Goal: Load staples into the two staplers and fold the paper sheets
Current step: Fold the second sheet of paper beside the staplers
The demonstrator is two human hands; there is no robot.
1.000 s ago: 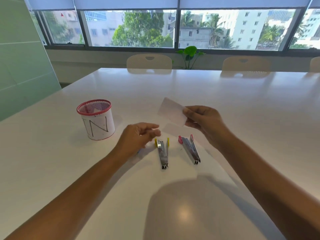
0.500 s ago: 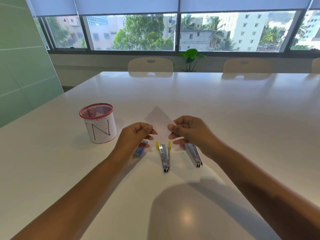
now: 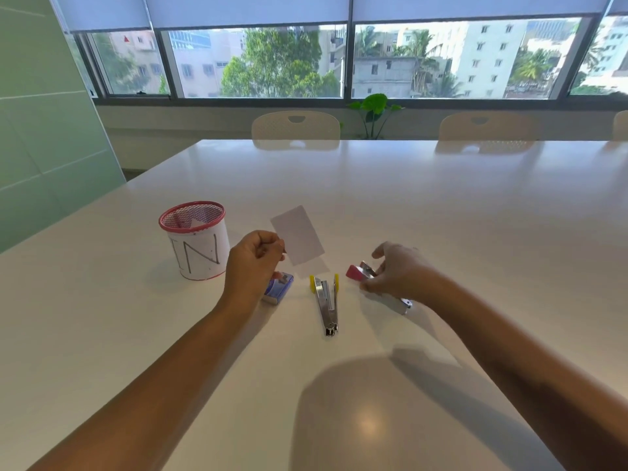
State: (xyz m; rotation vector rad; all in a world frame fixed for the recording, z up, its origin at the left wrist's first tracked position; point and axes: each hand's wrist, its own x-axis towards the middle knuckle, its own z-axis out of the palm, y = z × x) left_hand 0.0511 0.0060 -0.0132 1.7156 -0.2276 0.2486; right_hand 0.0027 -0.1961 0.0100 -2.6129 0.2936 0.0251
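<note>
My left hand (image 3: pixel 253 258) pinches a small white paper sheet (image 3: pixel 298 240) by its lower left edge and holds it up above the table. A silver stapler with yellow ends (image 3: pixel 325 302) lies flat in the middle, untouched. My right hand (image 3: pixel 396 271) grips the silver stapler with the red end (image 3: pixel 356 272), fingers curled round its body; its metal tip (image 3: pixel 404 304) shows past my wrist. A small blue staple box (image 3: pixel 279 287) lies just under my left hand.
A red mesh cup (image 3: pixel 196 239) wrapped in white paper marked "IN" stands to the left on the white table (image 3: pixel 441 215). Beige chairs (image 3: pixel 295 125) and a green plant (image 3: pixel 373 110) line the far edge below the windows.
The paper passed from my right hand to my left, which now holds it alone. My right hand dropped to the red stapler and took hold of it.
</note>
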